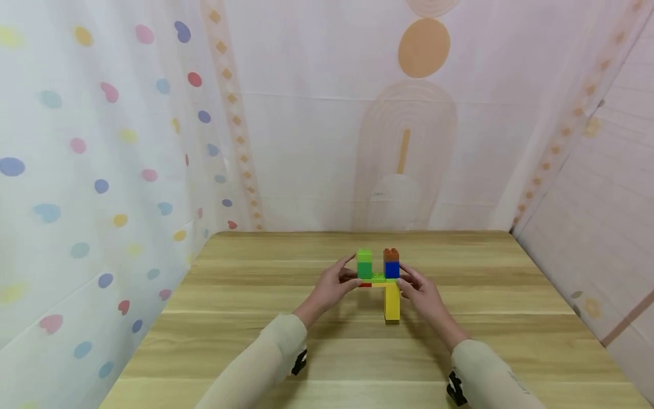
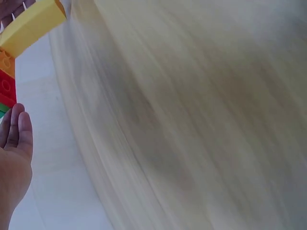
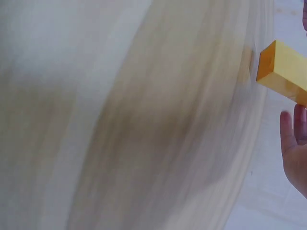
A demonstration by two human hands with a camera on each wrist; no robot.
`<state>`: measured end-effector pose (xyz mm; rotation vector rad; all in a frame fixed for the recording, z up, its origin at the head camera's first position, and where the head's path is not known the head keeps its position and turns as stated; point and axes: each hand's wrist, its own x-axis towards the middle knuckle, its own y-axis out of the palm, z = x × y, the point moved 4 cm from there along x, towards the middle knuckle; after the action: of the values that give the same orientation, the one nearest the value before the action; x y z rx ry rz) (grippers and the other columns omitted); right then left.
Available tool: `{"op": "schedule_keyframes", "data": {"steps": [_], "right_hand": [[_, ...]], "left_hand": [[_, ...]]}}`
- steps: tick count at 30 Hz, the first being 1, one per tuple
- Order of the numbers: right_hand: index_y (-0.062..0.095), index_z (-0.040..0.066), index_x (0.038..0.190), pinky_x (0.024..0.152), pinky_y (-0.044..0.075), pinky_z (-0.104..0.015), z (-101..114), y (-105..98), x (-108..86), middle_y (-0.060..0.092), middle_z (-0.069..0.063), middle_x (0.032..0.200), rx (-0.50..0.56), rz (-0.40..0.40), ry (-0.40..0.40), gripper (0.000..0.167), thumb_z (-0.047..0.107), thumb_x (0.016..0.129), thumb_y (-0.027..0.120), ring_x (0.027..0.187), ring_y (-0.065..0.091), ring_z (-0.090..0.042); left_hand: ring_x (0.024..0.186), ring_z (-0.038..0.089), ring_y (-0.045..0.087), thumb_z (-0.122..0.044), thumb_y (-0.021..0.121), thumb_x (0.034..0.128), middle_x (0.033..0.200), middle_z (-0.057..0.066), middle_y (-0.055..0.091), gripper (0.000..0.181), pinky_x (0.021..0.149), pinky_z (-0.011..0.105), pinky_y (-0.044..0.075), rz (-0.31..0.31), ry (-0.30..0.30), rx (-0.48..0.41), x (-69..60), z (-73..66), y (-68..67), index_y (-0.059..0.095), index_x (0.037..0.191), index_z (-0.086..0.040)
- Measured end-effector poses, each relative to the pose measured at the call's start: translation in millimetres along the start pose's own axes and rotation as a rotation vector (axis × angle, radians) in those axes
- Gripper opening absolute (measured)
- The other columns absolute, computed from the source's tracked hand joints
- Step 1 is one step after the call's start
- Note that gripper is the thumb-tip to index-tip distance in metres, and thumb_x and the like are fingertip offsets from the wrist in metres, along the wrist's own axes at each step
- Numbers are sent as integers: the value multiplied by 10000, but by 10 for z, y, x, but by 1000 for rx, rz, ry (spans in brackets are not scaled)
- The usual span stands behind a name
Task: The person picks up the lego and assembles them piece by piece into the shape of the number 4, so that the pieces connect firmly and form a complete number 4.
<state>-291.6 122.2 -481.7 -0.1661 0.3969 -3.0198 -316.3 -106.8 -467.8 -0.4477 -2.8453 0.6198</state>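
Note:
A toy building-brick structure (image 1: 378,278) is held up between both hands. My left hand (image 1: 328,288) grips its left end, thumb in front. My right hand (image 1: 425,293) pinches the right end. On top, light green over darker green bricks (image 1: 364,265) stand at the left, and brown over blue bricks (image 1: 392,264) at the right. A yellow leg (image 1: 392,302) points down under the right side; its free lower end shows in the right wrist view as a yellow block (image 3: 288,67). From below, a red brick (image 2: 6,87) and an orange brick (image 2: 6,62) appear in the left wrist view.
A wood-grain table (image 1: 245,267) extends below the hands. A patterned curtain (image 1: 306,142) hangs behind its far edge, with a dotted curtain (image 1: 128,170) on the left and another pale one (image 1: 603,199) on the right.

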Motion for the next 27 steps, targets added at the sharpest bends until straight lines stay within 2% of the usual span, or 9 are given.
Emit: {"op": "schedule_keyframes", "data": {"steps": [4, 9, 15, 20, 27], "right_hand": [[432, 137, 1511, 892, 531, -433, 10, 68, 29, 556, -213, 1350, 34, 17, 51, 486, 189, 1040, 543, 1131, 589, -310], [415, 87, 1512, 863, 544, -421, 34, 126, 56, 543, -249, 1349, 25, 68, 37, 490, 135, 1039, 534, 1132, 590, -348], [389, 93, 1526, 864, 544, -418, 17, 158, 90, 533, -241, 1351, 6, 131, 41, 501, 84, 1040, 510, 1102, 599, -305], [383, 96, 1528, 856, 545, -433, -2, 176, 89, 551, -236, 1322, 2, 180, 44, 505, 69, 1039, 504, 1012, 632, -268], [405, 100, 1518, 861, 543, -431, -15, 211, 76, 566, -217, 1309, -13, 193, 70, 491, 72, 1039, 507, 994, 633, -248]], "left_hand": [[1001, 164, 643, -142, 721, 920, 1091, 28, 686, 791, 904, 363, 518, 18, -8, 41, -42, 35, -50, 286, 1576, -219], [1008, 180, 649, -122, 738, 903, 1108, 47, 686, 844, 921, 399, 508, 54, -21, 60, -81, 66, -114, 244, 1586, -163], [1003, 172, 649, -155, 726, 915, 1095, 35, 698, 797, 919, 394, 510, 62, -47, 45, -95, 132, -158, 282, 1576, -173], [1014, 200, 660, -115, 706, 925, 1082, 75, 710, 737, 895, 397, 523, 85, -36, 16, -113, 193, -163, 322, 1553, -97], [1056, 214, 656, -139, 698, 936, 1131, 102, 700, 694, 918, 419, 510, 94, -68, 17, -140, 241, -176, 353, 1532, -58]]}}
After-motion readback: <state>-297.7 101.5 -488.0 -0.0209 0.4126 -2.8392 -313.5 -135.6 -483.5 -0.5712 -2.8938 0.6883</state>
